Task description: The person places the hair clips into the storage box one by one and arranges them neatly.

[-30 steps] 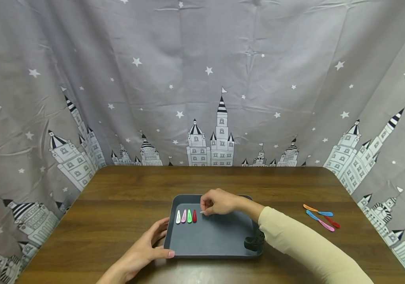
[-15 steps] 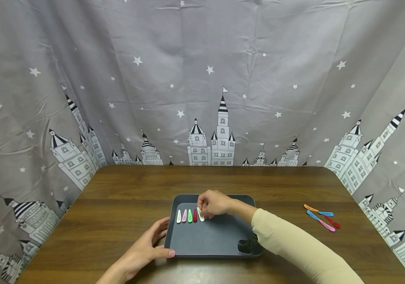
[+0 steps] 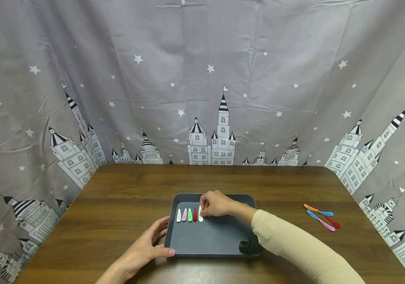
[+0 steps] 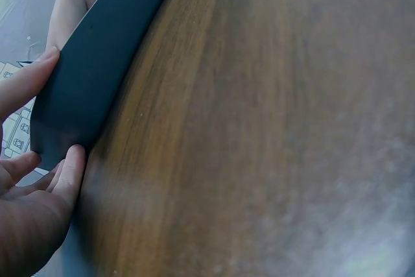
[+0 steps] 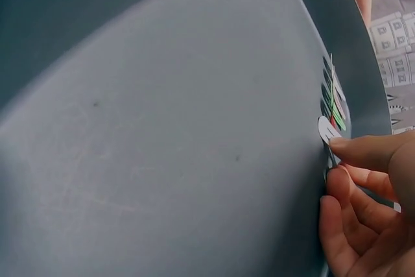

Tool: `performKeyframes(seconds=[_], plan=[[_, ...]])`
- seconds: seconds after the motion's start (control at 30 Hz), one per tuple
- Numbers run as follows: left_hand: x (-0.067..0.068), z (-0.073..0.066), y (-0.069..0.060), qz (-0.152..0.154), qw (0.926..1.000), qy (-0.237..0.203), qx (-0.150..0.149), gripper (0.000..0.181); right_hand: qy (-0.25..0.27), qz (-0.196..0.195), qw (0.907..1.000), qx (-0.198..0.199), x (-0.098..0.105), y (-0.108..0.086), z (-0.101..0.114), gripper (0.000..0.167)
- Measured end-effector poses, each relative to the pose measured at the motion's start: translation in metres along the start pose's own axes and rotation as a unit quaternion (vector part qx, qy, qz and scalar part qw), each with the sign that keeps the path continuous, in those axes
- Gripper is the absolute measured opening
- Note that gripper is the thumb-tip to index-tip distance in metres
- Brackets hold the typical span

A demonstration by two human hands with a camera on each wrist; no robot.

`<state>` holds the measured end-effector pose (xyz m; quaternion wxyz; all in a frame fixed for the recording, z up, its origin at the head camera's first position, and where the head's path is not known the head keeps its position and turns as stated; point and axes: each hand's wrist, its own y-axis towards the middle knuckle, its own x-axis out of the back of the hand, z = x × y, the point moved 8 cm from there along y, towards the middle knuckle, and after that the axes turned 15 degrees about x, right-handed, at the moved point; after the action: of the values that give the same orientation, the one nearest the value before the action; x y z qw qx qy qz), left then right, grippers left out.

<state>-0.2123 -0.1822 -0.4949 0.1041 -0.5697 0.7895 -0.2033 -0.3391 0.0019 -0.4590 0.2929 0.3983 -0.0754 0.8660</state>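
Observation:
My right hand (image 3: 217,203) pinches a white snap hair clip (image 3: 200,215) between thumb and fingers, low over the grey tray (image 3: 206,241). To its left lies a row of upright clips: white (image 3: 178,215), pink (image 3: 184,215), green (image 3: 189,215) and red (image 3: 195,215). In the right wrist view the held clip (image 5: 327,128) sticks out past the fingertips. My left hand (image 3: 145,245) holds the tray by its near left corner, thumb at the front and fingers along the left side. The left wrist view shows fingertips against the tray's outer wall (image 4: 91,63).
On the wooden table (image 3: 124,189) right of the tray lie loose clips: orange (image 3: 310,207), blue (image 3: 325,213), red (image 3: 333,221), and a touching blue (image 3: 312,214) and pink (image 3: 326,225) pair. A grey castle-print curtain (image 3: 152,79) hangs behind the table.
My right hand has brought the white clip down beside the red one and turned it upright, in line with the row. The left hand stays on the tray.

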Motion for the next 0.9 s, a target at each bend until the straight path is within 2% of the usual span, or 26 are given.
performKeyframes(seconds=[0.27,0.67,0.9], plan=[[-0.0004,-0.0007,-0.0005,0.007,0.9999,-0.004,-0.010,0.093,-0.055,0.008,0.9984,0.010,-0.0013,0.0023,0.0022,0.015],[-0.0004,-0.0017,-0.0010,0.004,1.0000,-0.003,-0.006,0.092,-0.054,0.014,0.9985,-0.001,-0.0041,0.0008,-0.0020,0.025],[-0.0011,-0.0016,-0.0007,0.006,1.0000,-0.002,-0.002,0.092,-0.045,0.024,0.9987,-0.003,-0.0049,-0.0007,-0.0012,0.024]])
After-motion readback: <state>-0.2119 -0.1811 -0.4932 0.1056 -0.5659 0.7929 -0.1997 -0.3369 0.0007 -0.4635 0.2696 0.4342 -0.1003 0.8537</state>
